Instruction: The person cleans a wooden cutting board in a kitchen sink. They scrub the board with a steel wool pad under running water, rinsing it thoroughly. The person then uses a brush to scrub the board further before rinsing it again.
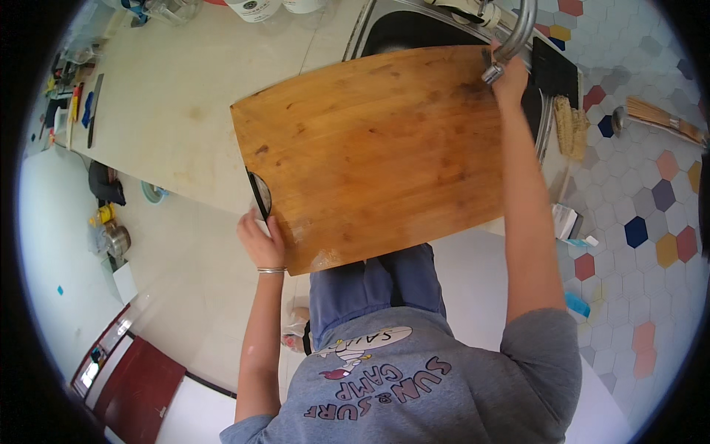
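A large wooden cutting board (377, 155) with dark stains spans the counter and part of the sink. Its left end has a black-lined handle slot (260, 194). My left hand (262, 240) is closed on the board's left edge, just below that slot, with a bracelet at the wrist. At the board's far right corner is my right hand (510, 83), behind the metal faucet (521, 33). The faucet hides part of its fingers, but the hand appears to grip the board there. My right forearm covers the board's right edge.
Beneath the board's far side lies the dark sink basin (410, 33). White tubs (253, 7) stand at the back of the counter (163, 126). Yellowish sponge-like pieces (569, 127) sit right of the sink. A knife (95, 111) lies at the far left.
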`<state>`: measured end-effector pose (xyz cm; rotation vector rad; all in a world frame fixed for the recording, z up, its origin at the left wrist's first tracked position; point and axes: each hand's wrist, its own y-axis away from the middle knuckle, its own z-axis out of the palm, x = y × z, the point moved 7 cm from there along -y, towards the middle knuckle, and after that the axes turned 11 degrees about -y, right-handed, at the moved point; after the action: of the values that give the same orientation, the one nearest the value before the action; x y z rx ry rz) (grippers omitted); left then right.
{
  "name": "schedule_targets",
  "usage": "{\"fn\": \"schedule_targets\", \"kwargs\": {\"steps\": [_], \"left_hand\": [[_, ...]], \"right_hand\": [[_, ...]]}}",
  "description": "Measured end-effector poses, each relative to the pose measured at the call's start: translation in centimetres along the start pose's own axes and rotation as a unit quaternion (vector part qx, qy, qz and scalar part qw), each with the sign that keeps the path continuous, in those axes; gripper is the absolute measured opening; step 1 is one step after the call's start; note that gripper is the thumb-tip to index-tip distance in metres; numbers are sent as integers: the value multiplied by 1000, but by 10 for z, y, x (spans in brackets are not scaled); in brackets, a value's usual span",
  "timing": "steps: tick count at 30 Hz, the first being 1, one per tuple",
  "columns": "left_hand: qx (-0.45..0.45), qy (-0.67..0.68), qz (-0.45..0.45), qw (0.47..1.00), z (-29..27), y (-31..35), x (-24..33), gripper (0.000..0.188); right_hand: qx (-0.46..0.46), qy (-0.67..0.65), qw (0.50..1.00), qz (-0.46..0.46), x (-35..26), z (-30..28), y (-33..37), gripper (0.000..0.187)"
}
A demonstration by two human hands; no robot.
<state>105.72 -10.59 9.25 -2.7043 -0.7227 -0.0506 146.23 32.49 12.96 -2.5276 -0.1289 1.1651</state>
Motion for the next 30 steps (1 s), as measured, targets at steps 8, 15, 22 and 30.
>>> {"fn": "schedule_targets", "kwargs": {"steps": [8, 15, 22, 30], "left_hand": [[-287, 130, -325, 892, 56, 77, -62, 60], [-260, 315, -355, 841, 33, 68, -43, 58], [-265, 342, -305, 848, -13, 55, -37, 51], [-262, 289, -303, 869, -92, 42, -37, 48]], "right_hand": [[-87, 112, 988, -59, -42, 50, -70, 38], [-99, 100, 987, -78, -31, 5, -79, 37], [-92, -43, 993, 57, 57, 6, -53, 45], [-191, -608, 573, 516, -21, 68, 113, 25]]}}
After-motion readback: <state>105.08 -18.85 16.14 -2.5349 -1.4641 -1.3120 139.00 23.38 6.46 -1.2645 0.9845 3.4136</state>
